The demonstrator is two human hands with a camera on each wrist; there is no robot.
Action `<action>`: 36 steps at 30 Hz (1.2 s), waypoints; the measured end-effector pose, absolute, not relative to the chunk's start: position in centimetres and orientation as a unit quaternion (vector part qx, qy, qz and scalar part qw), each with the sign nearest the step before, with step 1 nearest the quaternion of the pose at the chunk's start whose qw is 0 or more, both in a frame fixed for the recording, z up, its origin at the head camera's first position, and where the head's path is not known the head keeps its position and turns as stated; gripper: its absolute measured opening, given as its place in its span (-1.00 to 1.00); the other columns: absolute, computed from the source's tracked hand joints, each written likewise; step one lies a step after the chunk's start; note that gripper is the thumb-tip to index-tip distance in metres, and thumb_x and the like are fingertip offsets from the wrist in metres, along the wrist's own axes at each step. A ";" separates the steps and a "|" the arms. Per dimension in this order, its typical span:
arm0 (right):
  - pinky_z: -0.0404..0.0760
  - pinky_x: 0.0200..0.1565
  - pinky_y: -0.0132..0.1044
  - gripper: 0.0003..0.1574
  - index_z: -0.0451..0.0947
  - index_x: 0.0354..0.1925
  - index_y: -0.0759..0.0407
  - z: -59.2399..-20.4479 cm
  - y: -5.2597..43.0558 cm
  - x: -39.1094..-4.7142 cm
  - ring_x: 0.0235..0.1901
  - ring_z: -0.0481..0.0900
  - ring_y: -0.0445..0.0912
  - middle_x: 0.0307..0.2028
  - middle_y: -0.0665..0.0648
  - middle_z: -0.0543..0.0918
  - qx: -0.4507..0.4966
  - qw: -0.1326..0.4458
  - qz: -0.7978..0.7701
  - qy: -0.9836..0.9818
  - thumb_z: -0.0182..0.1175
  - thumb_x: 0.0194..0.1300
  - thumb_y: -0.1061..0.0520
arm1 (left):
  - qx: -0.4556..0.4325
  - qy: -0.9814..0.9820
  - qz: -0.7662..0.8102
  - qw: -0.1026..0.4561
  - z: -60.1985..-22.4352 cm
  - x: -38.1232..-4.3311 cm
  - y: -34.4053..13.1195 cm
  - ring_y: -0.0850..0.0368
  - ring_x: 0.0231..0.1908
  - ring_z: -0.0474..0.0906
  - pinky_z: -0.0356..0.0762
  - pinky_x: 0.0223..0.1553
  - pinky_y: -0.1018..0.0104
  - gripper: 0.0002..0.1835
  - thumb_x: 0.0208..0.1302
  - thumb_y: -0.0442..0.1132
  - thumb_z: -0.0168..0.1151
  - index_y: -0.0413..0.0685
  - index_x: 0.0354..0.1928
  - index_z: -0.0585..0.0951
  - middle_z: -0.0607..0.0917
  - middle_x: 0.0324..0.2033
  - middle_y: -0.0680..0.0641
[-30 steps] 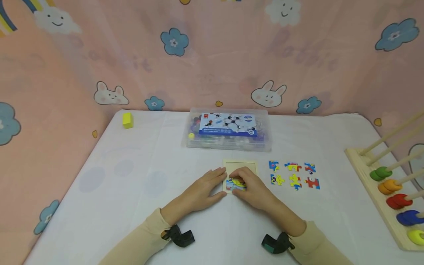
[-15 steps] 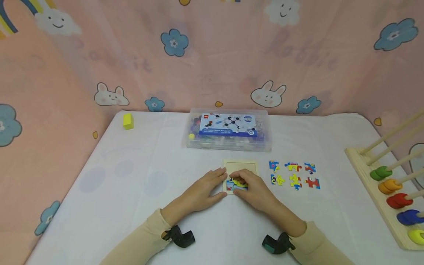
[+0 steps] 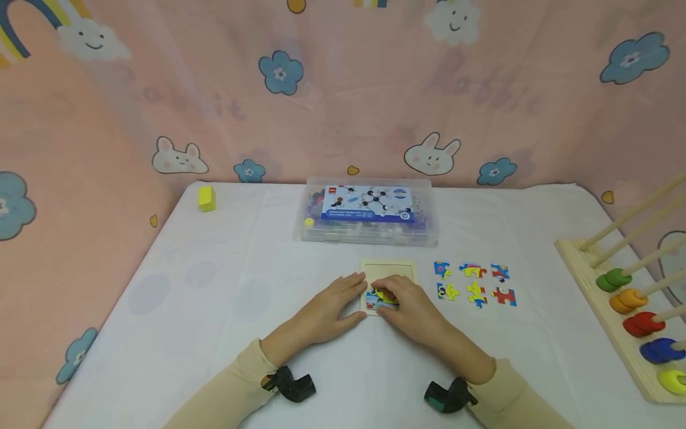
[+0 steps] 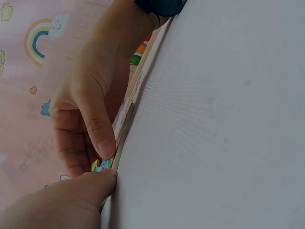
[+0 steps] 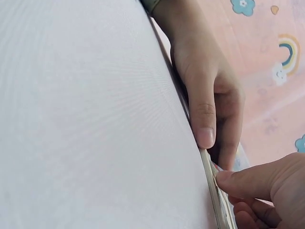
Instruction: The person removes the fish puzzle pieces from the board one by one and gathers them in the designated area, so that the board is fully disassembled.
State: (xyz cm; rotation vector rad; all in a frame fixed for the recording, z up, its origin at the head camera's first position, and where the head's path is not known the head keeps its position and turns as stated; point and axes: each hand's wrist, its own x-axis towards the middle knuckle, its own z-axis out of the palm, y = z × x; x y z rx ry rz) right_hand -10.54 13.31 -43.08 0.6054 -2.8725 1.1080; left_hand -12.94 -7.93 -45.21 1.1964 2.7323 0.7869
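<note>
A shallow wooden puzzle tray [image 3: 388, 262] lies on the white table between both hands. Its lower part carries colourful jigsaw pieces [image 3: 373, 301], partly covered by fingers. My left hand [image 3: 332, 307] rests against the tray's left side, with fingers extended and the thumb by the near left corner. Over the tray, my right hand [image 3: 409, 310] has thumb and fingers curled down onto a puzzle piece [image 3: 387, 302]. In the left wrist view, a piece [image 4: 102, 165] shows under the right thumb. Several loose jigsaw pieces [image 3: 474, 285] lie in two rows right of the tray.
Behind the tray sits a clear plastic molecular model kit box [image 3: 370, 232]. A yellow block [image 3: 206, 198] stands at the far left corner. Along the right edge is a wooden peg rack [image 3: 600, 310] with coloured rings. A pink patterned cloth [image 3: 343, 89] hangs behind the table.
Hands and tray stay nearly in place; the right fingers shift only slightly over the puzzle piece. The whole head view drifts slightly.
</note>
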 end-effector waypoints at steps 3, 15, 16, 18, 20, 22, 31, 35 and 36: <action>0.63 -0.04 -0.18 -0.50 0.53 0.04 0.19 -42.9 13.7 -10.6 -0.10 0.54 -0.13 -0.06 0.07 0.60 0.189 -0.004 0.361 -0.913 0.37 0.09 0.23 | 0.388 0.886 0.254 0.030 -45.2 -12.9 -7.9 0.06 0.41 0.15 0.06 0.44 0.15 -0.36 0.33 0.00 0.15 -0.20 0.34 0.34 0.27 0.39 -0.10; 0.58 0.05 -0.06 -0.51 0.52 0.05 0.15 -42.1 18.0 -9.9 -0.03 0.54 -0.08 -0.03 0.04 0.59 0.153 -0.036 0.365 -0.918 0.34 0.12 0.19 | 0.381 0.892 0.239 0.036 -45.2 -12.9 -7.8 0.09 0.42 0.12 0.04 0.45 0.19 -0.35 0.33 0.02 0.14 -0.18 0.35 0.32 0.24 0.41 -0.07; 0.58 0.05 -0.08 -0.51 0.52 0.05 0.12 -42.1 18.5 -9.8 -0.02 0.52 -0.10 -0.02 0.02 0.59 0.147 -0.038 0.360 -0.921 0.34 0.13 0.18 | 0.381 0.893 0.238 0.036 -45.2 -12.9 -7.8 0.09 0.42 0.11 0.05 0.45 0.19 -0.35 0.33 0.02 0.14 -0.18 0.35 0.32 0.24 0.41 -0.07; 0.58 0.04 -0.12 -0.52 0.52 0.05 0.10 -42.0 19.6 -9.5 -0.03 0.51 -0.11 -0.02 0.00 0.59 0.142 -0.038 0.352 -0.924 0.35 0.13 0.17 | 0.382 0.893 0.238 0.035 -45.3 -12.9 -7.8 0.09 0.42 0.11 0.05 0.45 0.18 -0.35 0.33 0.01 0.15 -0.19 0.35 0.32 0.24 0.41 -0.07; 0.58 0.03 -0.15 -0.51 0.52 0.05 0.08 -41.9 20.7 -9.2 -0.04 0.52 -0.12 -0.03 -0.02 0.59 0.138 -0.037 0.345 -0.928 0.35 0.13 0.16 | 0.383 0.892 0.238 0.034 -45.3 -12.9 -7.8 0.08 0.42 0.11 0.05 0.44 0.17 -0.34 0.33 0.01 0.15 -0.19 0.35 0.32 0.24 0.41 -0.08; 0.58 0.02 -0.22 -0.52 0.53 0.05 0.06 -41.8 21.7 -8.9 -0.04 0.53 -0.14 -0.04 -0.05 0.59 0.137 -0.035 0.335 -0.931 0.35 0.13 0.14 | 0.383 0.892 0.237 0.034 -45.4 -12.9 -7.8 0.09 0.42 0.11 0.05 0.45 0.17 -0.34 0.33 0.01 0.15 -0.20 0.35 0.32 0.24 0.41 -0.08; 0.48 -0.07 -0.60 -0.55 0.56 -0.02 0.06 -42.6 24.9 -7.8 -0.14 0.50 -0.33 -0.09 -0.07 0.60 0.165 -0.012 0.336 -0.927 0.40 0.09 0.10 | 0.385 0.893 0.229 0.038 -45.3 -13.0 -7.8 0.08 0.42 0.11 0.06 0.44 0.18 -0.35 0.34 0.02 0.13 -0.19 0.35 0.31 0.23 0.41 -0.08; 0.48 -0.06 -0.64 -0.56 0.55 -0.02 0.04 -42.7 25.4 -7.4 -0.11 0.49 -0.38 -0.08 -0.07 0.60 0.158 -0.030 0.344 -0.925 0.38 0.11 0.06 | 0.384 0.894 0.228 0.038 -45.2 -12.9 -7.8 0.08 0.42 0.11 0.07 0.44 0.18 -0.35 0.34 0.01 0.13 -0.20 0.35 0.31 0.23 0.41 -0.09; 0.49 -0.06 -0.63 -0.56 0.55 -0.01 0.04 -42.7 25.5 -7.4 -0.11 0.50 -0.38 -0.08 -0.06 0.60 0.158 -0.033 0.346 -0.924 0.38 0.11 0.04 | 0.384 0.894 0.228 0.038 -45.2 -12.9 -7.8 0.08 0.42 0.11 0.07 0.44 0.18 -0.35 0.34 0.01 0.13 -0.20 0.35 0.31 0.23 0.41 -0.09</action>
